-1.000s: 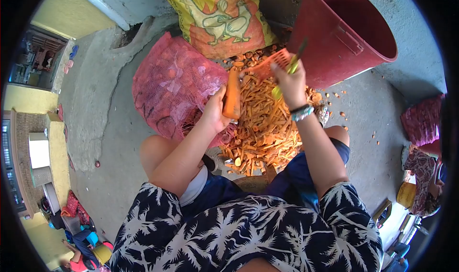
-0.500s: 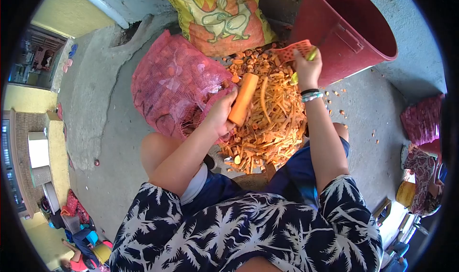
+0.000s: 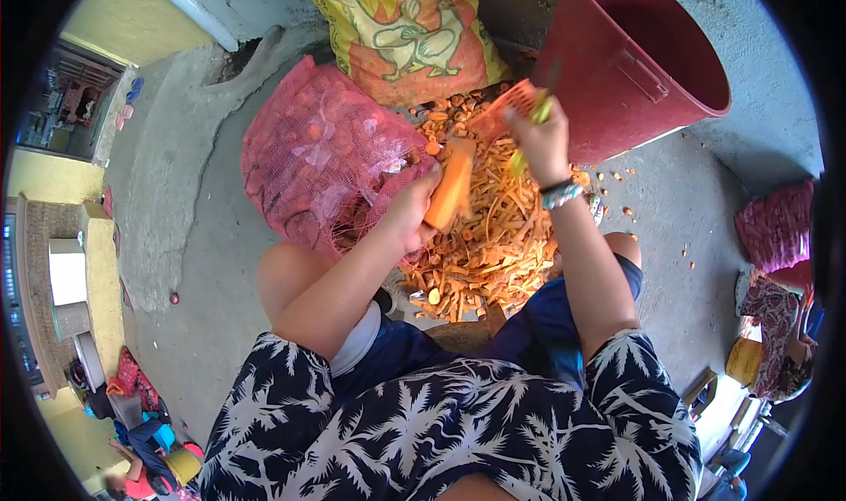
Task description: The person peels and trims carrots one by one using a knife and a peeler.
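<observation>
Closed round the lower end of a thick orange carrot [image 3: 450, 188] is my left hand [image 3: 412, 208]. The carrot tilts up to the right over a heap of orange peelings [image 3: 498, 245]. My right hand [image 3: 539, 140] grips a yellow-green handled tool along with an orange perforated grater [image 3: 504, 109]; motion blurs both, and how they join is unclear. The grater is near the carrot's upper end. Left of the heap, a pink mesh sack [image 3: 326, 153] bulges with carrots, its opening beside my left hand.
A tall red bin [image 3: 608, 78] stands at the back right, next to a yellow and orange sack [image 3: 410, 38] printed with chickens. Purple sacks [image 3: 775, 228] lie at the far right. Other people are partly visible at the lower left and right edges.
Since half a second ago, my right hand has moved left and slightly down, bringing the grater nearer the carrot. Compared with one second ago, the carrot tilts further right.
</observation>
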`<control>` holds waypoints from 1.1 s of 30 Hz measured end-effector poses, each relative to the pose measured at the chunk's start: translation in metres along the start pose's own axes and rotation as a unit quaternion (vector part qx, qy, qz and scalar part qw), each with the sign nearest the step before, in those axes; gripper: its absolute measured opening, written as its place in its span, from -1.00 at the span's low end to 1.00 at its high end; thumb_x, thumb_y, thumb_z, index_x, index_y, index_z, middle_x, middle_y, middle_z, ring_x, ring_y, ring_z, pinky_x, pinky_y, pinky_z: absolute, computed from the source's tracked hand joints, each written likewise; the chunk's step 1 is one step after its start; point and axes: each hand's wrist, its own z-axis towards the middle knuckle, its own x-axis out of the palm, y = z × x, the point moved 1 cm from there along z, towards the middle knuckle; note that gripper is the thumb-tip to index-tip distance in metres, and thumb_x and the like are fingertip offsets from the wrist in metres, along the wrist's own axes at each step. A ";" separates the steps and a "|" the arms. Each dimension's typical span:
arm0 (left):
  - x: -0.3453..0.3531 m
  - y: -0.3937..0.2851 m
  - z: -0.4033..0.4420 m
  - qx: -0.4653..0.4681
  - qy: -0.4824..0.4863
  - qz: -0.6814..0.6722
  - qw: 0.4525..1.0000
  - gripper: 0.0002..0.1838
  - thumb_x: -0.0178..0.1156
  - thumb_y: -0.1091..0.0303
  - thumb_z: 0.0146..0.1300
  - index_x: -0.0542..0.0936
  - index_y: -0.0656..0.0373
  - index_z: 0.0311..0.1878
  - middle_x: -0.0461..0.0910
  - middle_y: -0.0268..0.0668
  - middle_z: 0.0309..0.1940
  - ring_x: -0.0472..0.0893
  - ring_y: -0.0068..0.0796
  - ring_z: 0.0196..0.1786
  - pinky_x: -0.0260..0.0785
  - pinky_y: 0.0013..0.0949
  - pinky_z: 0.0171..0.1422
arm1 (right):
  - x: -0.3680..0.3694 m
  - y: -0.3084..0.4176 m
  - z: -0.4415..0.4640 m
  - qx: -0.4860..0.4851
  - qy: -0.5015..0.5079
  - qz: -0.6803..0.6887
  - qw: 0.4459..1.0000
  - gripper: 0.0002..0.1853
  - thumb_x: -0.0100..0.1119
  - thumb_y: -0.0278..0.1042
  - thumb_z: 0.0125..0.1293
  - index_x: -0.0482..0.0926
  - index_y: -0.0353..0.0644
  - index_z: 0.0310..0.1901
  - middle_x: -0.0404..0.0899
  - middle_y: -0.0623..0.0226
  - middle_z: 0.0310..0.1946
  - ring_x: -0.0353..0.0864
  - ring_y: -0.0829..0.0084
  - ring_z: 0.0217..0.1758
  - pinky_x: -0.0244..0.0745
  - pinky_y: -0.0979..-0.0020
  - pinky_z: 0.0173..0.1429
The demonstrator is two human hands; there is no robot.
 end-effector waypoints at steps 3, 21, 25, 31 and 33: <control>0.006 -0.004 -0.005 -0.015 0.017 -0.014 1.000 -0.56 -0.22 0.00 0.38 0.37 0.18 0.02 0.52 -0.22 -0.28 0.54 -0.43 -0.30 0.43 -0.39 -0.22 | -0.025 -0.031 0.031 -0.039 -0.097 0.090 0.990 -0.76 0.25 -0.55 0.06 0.43 -0.23 -0.23 0.55 0.35 -0.47 0.45 0.64 -0.54 0.40 0.60 -0.45; 0.001 -0.002 -0.006 -0.024 0.002 -0.019 1.000 -0.58 -0.17 0.00 0.36 0.38 0.14 0.04 0.51 -0.30 -0.21 0.52 -0.48 -0.21 0.41 -0.37 -0.11 | 0.000 -0.020 0.016 -0.007 -0.026 0.083 0.996 -0.75 0.24 -0.57 0.07 0.45 -0.25 -0.20 0.51 0.42 -0.39 0.46 0.62 -0.43 0.39 0.59 -0.42; -0.001 -0.014 -0.007 -0.008 0.012 -0.013 1.000 -0.60 -0.19 0.01 0.36 0.38 0.12 0.02 0.50 -0.33 -0.28 0.51 -0.50 -0.24 0.40 -0.38 -0.16 | -0.004 -0.009 0.009 0.030 -0.065 0.095 0.993 -0.77 0.19 -0.56 0.12 0.42 -0.25 -0.17 0.51 0.41 -0.48 0.37 0.67 -0.63 0.32 0.60 -0.58; -0.003 -0.011 0.015 0.061 -0.057 -0.096 0.992 -0.63 -0.23 0.06 0.38 0.36 0.11 0.00 0.47 -0.36 -0.31 0.50 -0.50 -0.24 0.39 -0.36 -0.17 | 0.023 0.012 -0.061 0.027 0.078 0.088 0.993 -0.69 0.19 -0.53 0.13 0.38 -0.26 -0.08 0.46 0.49 -0.50 0.38 0.72 -0.61 0.26 0.66 -0.63; 0.009 -0.012 0.010 0.080 -0.095 -0.105 0.987 -0.62 -0.25 0.05 0.39 0.36 0.10 0.02 0.48 -0.36 -0.27 0.51 -0.51 -0.25 0.40 -0.36 -0.17 | 0.022 0.014 -0.062 0.059 0.080 0.108 0.989 -0.57 0.16 -0.63 0.11 0.35 -0.36 0.05 0.54 0.23 -0.12 0.55 0.50 -0.14 0.48 0.50 -0.06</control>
